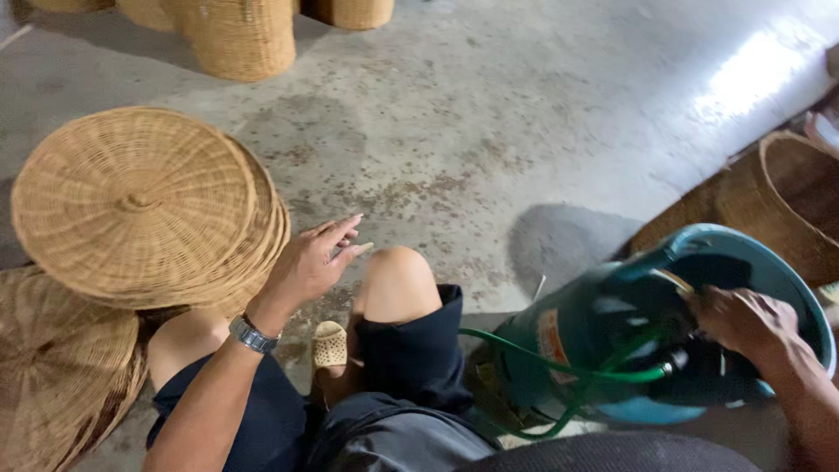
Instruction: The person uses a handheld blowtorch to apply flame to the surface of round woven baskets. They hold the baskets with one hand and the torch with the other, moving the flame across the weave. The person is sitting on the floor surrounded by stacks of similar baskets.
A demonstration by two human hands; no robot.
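I am sitting on a concrete floor with my knees up. My left hand, with a metal wristwatch on the wrist, hovers with fingers apart beside a stack of round woven wicker lids; it holds nothing. My right hand reaches into the top collar of a teal gas cylinder at my right and its fingers are closed on the dark valve there. A green hose runs from the valve around the cylinder.
More woven lids lie at the lower left. Tall wicker baskets stand at the far edge of the floor, and an open woven basket sits at the right. A beige sandal is between my legs.
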